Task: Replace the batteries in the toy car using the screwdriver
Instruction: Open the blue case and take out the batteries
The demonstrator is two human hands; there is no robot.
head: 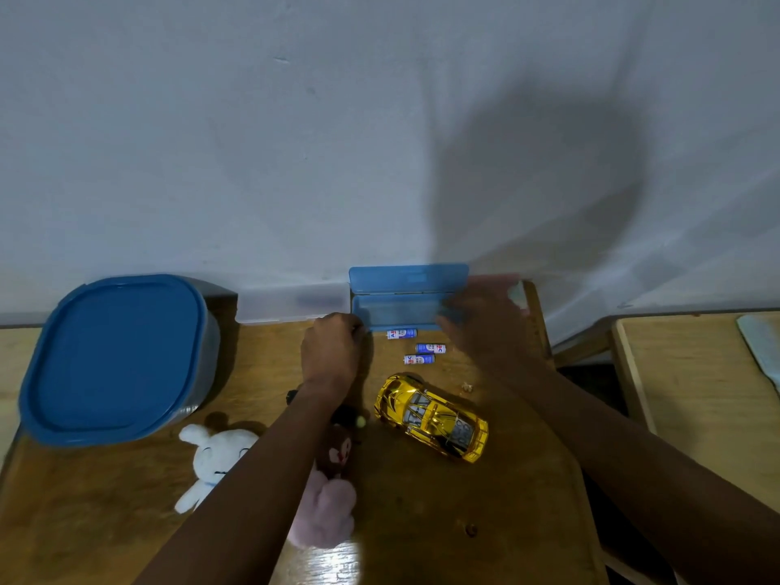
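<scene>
A gold toy car [430, 418] stands on its wheels on the wooden table [485, 521]. Beyond it lie three blue and white batteries [419, 359], loose on the wood. At the wall sits a blue case [401, 312] with its lid [407, 280] raised. My left hand [331, 350] has its fingers curled at the case's left front corner. At the right end of the case is my right hand [481, 320], blurred, with fingers spread. A dark object with a pale tip [358, 420] shows from under my left forearm. I cannot make out a screwdriver.
A large blue-lidded tub [114, 356] fills the table's left back. A clear box [291, 304] stands by the wall. A white plush [219, 458], a brown plush [337, 451] and a pink plush [327, 517] lie near my left arm. Another table [709, 399] stands to the right.
</scene>
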